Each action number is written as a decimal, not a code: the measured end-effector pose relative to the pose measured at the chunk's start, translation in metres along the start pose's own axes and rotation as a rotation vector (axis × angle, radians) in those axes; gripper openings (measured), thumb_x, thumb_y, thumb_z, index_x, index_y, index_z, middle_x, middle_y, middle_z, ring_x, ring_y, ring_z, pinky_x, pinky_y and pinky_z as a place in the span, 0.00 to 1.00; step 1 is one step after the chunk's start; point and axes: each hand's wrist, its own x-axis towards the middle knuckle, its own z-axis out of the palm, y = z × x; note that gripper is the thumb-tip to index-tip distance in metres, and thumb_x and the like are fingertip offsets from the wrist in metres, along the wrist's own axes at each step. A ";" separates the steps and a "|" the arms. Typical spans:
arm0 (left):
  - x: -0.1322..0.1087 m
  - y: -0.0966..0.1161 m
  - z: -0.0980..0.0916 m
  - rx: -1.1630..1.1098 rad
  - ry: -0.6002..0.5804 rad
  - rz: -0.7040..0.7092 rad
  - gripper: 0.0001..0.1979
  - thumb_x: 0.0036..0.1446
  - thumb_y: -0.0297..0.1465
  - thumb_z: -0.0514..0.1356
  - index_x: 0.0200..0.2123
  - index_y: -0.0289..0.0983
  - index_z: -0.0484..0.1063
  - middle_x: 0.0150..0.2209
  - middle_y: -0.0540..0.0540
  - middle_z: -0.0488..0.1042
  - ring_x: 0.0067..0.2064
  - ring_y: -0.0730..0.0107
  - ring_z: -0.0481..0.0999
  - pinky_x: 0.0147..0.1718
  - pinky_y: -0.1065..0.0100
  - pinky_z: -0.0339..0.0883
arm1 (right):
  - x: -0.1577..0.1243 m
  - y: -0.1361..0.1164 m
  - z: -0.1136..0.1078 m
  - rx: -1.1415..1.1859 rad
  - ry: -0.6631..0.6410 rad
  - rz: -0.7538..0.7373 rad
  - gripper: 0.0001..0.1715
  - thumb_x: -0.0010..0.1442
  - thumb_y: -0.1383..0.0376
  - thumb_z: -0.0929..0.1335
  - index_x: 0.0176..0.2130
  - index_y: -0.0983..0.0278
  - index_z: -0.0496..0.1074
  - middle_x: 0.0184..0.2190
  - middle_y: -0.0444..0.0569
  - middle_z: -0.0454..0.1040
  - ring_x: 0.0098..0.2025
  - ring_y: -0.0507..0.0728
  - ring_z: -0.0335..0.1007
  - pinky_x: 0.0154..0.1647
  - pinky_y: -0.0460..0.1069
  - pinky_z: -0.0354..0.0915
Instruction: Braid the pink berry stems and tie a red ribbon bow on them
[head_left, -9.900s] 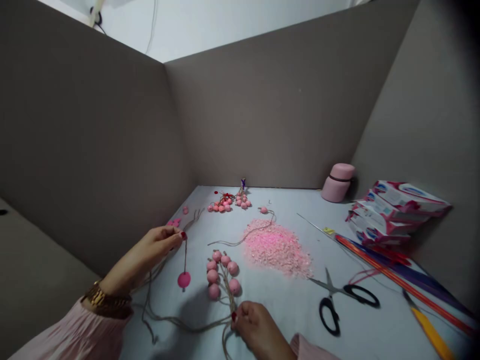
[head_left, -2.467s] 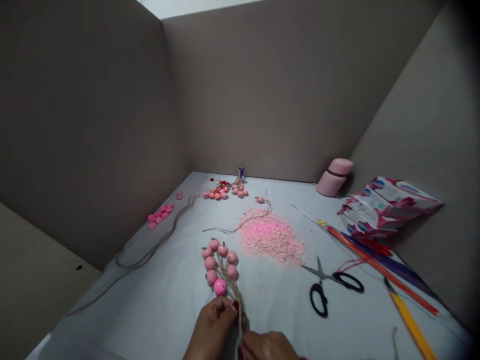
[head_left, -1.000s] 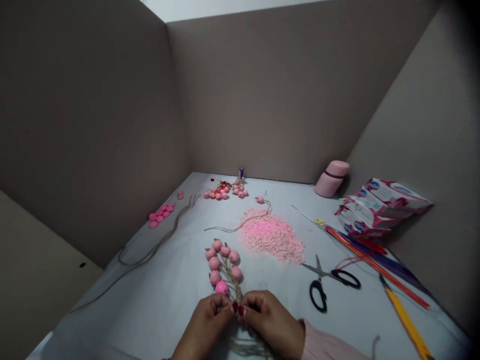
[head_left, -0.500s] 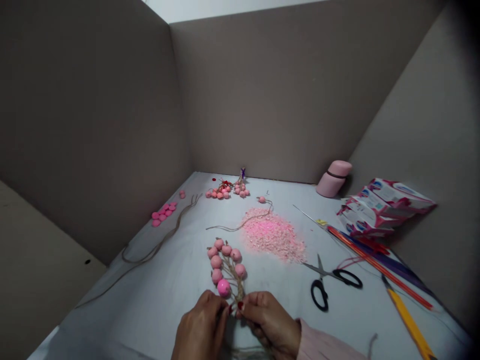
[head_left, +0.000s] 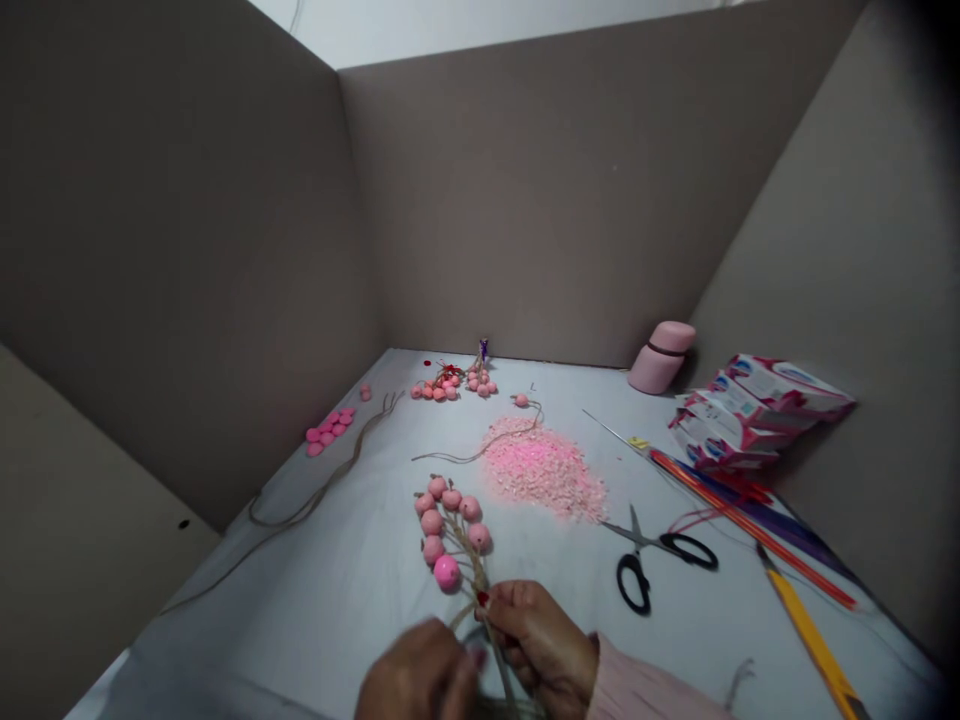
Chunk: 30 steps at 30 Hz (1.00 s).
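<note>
- At the near edge of the pale grey table (head_left: 315, 590), a bunch of round pink balls (head_left: 454, 525) is laid down, tied on thin brown twine stems (head_left: 480, 590).
- Those stems are pinched by the fingers (head_left: 514, 600) of the right hand (head_left: 540, 640), which are shut tight on them.
- The left hand (head_left: 416, 675) is blurred beside the stems, so whether its fingers are closed on anything cannot be told.
- One bright pink ball (head_left: 446, 572) is set low in the bunch, close to the hands.
- A heap of pink flakes (head_left: 541, 468) is seen past the bunch, and black-handled scissors (head_left: 634, 583) are placed to its right.
- Flat pink discs (head_left: 324, 430) and a long loose twine (head_left: 315, 510) are laid out to the left.
- A firm pinch low on the stems seems best, so that the balls are not shaken loose.
</note>
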 end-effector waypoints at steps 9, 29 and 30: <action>0.018 -0.008 -0.024 -0.856 -0.331 -0.632 0.18 0.45 0.46 0.59 0.34 0.40 0.63 0.15 0.61 0.52 0.16 0.80 0.42 0.15 0.75 0.39 | -0.001 -0.002 -0.004 -0.029 0.003 -0.008 0.14 0.40 0.61 0.67 0.17 0.62 0.57 0.07 0.32 0.52 0.09 0.42 0.34 0.13 0.45 0.28; 0.038 -0.014 0.018 -0.867 -0.242 -0.311 0.14 0.49 0.40 0.60 0.24 0.33 0.70 0.23 0.49 0.70 0.28 0.72 0.65 0.30 0.72 0.59 | 0.005 0.009 -0.016 -0.177 -0.063 -0.274 0.15 0.44 0.58 0.68 0.22 0.66 0.62 0.18 0.40 0.60 0.23 0.49 0.51 0.25 0.45 0.47; 0.037 -0.015 0.019 -0.974 -0.240 -0.386 0.15 0.46 0.40 0.63 0.24 0.32 0.71 0.22 0.50 0.69 0.26 0.74 0.64 0.28 0.74 0.58 | 0.006 0.009 -0.017 -0.165 -0.083 -0.271 0.15 0.44 0.57 0.68 0.22 0.66 0.62 0.18 0.40 0.60 0.23 0.49 0.51 0.25 0.45 0.48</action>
